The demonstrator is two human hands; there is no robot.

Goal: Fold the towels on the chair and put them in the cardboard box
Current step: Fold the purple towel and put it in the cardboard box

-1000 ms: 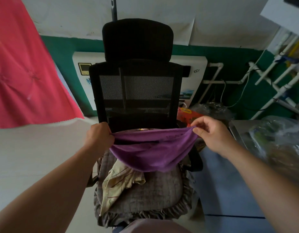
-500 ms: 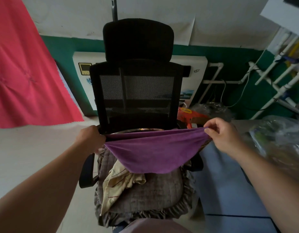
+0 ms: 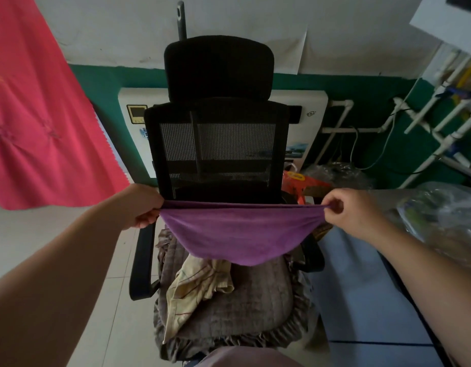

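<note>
A black office chair (image 3: 218, 144) with a mesh back and a headrest stands in the middle, facing the person. On its seat lies a grey quilted cushion (image 3: 245, 303) with a ruffled edge. Behind the chair is a green and white wall, and a large pink cloth (image 3: 38, 115) hangs at the left. The purple towel (image 3: 239, 231) is held in the air above the seat, in front of the chair back, stretched flat along its top edge and sagging down in a curve. A cream towel (image 3: 197, 290) lies crumpled on the cushion, below the purple one. The left hand (image 3: 141, 205) grips the left corner of the purple towel with curled fingers. The right hand (image 3: 348, 210) pinches the right corner between thumb and curled fingers.
</note>
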